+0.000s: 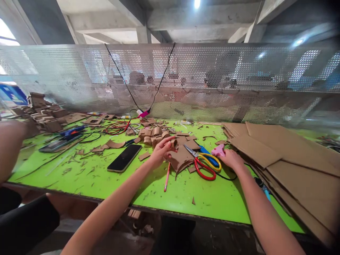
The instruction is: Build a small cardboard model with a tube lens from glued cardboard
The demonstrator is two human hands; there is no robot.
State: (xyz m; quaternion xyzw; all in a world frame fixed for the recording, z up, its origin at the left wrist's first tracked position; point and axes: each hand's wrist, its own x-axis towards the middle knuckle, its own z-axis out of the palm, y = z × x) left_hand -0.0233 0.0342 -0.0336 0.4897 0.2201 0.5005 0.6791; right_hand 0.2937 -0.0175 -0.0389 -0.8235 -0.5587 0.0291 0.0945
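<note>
From afar I reach both forearms (114,203) over the green table (148,195), my right hand (232,158) wrapped around a pink tool (217,150) beside the scissors (196,155), my left (160,153), palm inward, pinching a small cardboard roll (175,142), while a blue panel (12,95) far left is too blurred to read.

Black phone (124,158) flat on green tabletop (212,198), red wires (117,128) loosely coiled farther back. Perforated metal screen (191,81) runs along the far edge, two black cords (122,76) slanting down its front to a magenta object (144,113). Concrete beam (202,21) and lit lamp (197,4) overhead; another person's blurred limb (9,148), far left.
</note>
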